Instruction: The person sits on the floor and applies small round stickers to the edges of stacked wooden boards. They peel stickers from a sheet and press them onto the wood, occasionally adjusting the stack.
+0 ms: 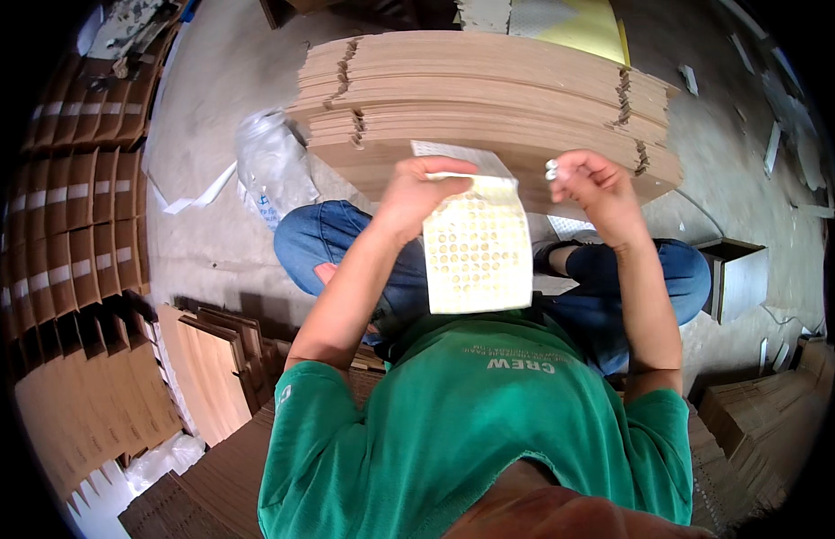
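Observation:
My left hand [417, 196] pinches the top edge of a pale yellow sheet of round stickers [480, 256], which hangs over my lap. Rows of small circles cover the sheet, and its upper end folds back beyond my fingers. To the right and apart from it, my right hand [602, 193] is raised with fingers curled. Small white round stickers [551, 169] show at its fingertips; how many is hard to tell. Just beyond both hands lies a stack of flat brown wood-look boards [489, 99] with notched edges.
A clear plastic bag [272, 162] lies left of the stack. Slotted brown board pieces [76, 193] are piled along the left side. A metal-sided box [739, 280] stands by my right knee. More stacked boards [768, 404] sit at lower right. White scraps [689, 81] litter the concrete floor.

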A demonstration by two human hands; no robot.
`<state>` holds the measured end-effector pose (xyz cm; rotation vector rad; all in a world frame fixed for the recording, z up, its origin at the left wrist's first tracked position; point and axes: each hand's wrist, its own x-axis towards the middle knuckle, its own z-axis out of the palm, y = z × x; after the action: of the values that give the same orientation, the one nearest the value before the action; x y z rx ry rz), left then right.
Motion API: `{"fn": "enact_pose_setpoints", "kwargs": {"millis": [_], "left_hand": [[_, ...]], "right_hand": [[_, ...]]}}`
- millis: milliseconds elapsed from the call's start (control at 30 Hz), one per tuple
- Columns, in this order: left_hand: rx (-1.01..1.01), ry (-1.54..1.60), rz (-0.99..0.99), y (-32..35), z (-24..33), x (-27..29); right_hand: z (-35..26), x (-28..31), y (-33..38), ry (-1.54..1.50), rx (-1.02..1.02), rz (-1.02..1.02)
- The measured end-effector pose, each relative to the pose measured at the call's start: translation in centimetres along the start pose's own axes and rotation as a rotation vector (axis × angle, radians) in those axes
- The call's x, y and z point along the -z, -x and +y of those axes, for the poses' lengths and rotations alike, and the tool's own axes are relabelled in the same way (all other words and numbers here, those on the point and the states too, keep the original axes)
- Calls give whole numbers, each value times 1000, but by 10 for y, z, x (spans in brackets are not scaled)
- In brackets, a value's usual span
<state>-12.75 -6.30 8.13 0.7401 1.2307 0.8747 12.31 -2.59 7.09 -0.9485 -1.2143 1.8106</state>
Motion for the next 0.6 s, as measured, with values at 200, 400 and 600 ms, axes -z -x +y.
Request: {"fn": "enact_pose_setpoints", "kwargs": {"millis": [200,400,600], "left_hand": [[-391,-473,539,17,27,98],[-545,-1354,1428,6,13,247],[-236,-562,1053,-78,-51,253]], "right_hand": [[24,32,-14,-571,-173,-10],[37,21,-17,-691,-202,2],[41,10,-8,-507,-222,135]]}}
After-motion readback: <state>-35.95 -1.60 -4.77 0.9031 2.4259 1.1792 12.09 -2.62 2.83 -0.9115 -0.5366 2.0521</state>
